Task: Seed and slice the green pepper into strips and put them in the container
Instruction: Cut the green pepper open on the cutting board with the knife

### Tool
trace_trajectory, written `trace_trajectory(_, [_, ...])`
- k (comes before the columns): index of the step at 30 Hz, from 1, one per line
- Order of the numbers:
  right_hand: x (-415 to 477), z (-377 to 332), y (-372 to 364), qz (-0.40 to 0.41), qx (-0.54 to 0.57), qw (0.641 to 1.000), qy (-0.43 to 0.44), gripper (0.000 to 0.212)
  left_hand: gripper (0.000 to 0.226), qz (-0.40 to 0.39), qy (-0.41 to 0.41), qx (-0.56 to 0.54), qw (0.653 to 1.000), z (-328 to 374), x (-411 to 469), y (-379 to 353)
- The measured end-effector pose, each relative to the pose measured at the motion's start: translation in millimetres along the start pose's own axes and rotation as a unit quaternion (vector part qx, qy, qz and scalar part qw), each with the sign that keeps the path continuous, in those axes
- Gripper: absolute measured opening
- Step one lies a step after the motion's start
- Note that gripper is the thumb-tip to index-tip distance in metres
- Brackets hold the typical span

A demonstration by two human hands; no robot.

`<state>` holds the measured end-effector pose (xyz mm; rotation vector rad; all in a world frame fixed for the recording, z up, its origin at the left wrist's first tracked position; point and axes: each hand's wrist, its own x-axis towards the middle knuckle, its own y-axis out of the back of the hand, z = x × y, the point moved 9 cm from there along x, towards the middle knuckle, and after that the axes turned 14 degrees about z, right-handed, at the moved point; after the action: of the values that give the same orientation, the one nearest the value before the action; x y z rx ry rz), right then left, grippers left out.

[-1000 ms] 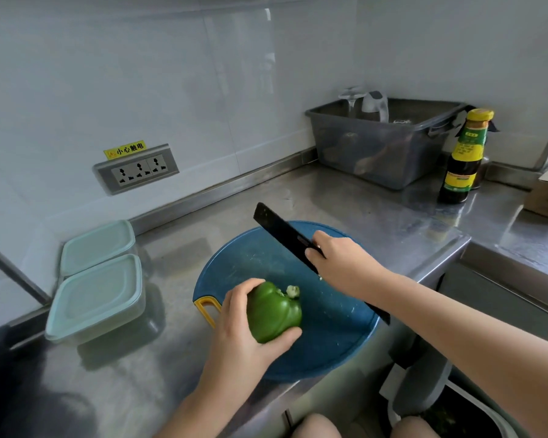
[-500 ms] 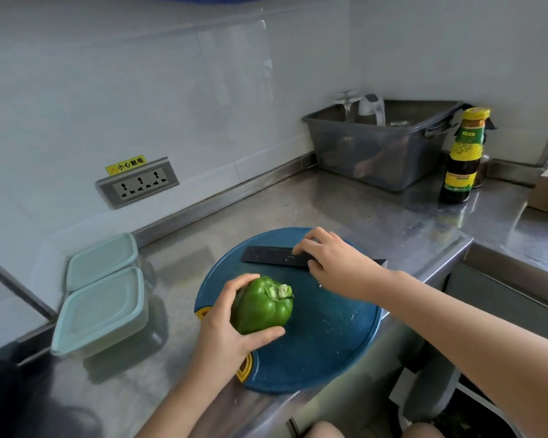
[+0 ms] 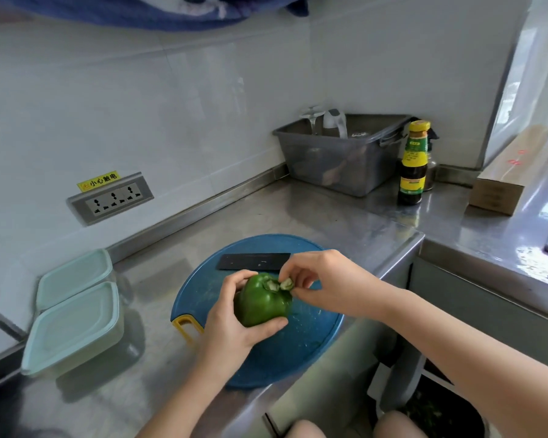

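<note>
The left hand [image 3: 231, 314] grips the green pepper [image 3: 261, 303]; the right hand [image 3: 326, 281] pinches its stem [image 3: 286, 283]. A yellow wall label [image 3: 99, 181] reads 小心触电.

Left hand [image 3: 231, 314] cups the green pepper [image 3: 261, 303] above the blue board [image 3: 298, 352]; right hand [image 3: 325, 282] pinches its stem [image 3: 286, 284].

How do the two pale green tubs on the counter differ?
The nearer tub looks larger and shows its full side wall; the farther tub sits behind it against the wall, mostly just its lid visible. Both are pale green, squarish, and lidded.
</note>
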<state>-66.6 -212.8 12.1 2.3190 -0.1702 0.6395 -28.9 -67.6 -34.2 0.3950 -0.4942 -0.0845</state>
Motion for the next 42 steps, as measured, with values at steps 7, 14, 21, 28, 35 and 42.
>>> trace_trajectory(7, [-29.2,46.6,67.3,0.064,0.102,0.973,-0.199,0.015,0.070,-0.045,-0.026,-0.072,0.996,35.3,0.2,-34.7])
trace_trajectory(14, [-135.7,155.6,98.5,-0.163,-0.249,0.872,-0.388,0.024,0.072,-0.055,-0.009,-0.107,0.993,40.1,-3.9,-53.8])
trace_trajectory(21, [-203.6,223.4,87.2,-0.208,-0.341,0.803,-0.442,0.020,0.080,-0.058,0.004,-0.125,0.991,39.6,-12.6,-60.8])
trace_trajectory(28, [-156.3,197.4,118.9,0.027,-0.315,0.857,-0.408,0.022,0.065,-0.008,0.004,-0.114,0.993,26.2,-4.9,-41.5])
trace_trajectory(35, [-45.4,76.6,102.3,0.100,-0.246,0.942,-0.207,0.041,0.073,-0.006,-0.016,-0.070,0.997,11.1,8.0,-17.3])
trace_trajectory(42, [11.3,67.5,13.2,-0.012,-0.284,0.950,-0.132,0.065,0.069,0.023,0.002,-0.036,0.999,-21.4,20.3,14.4])
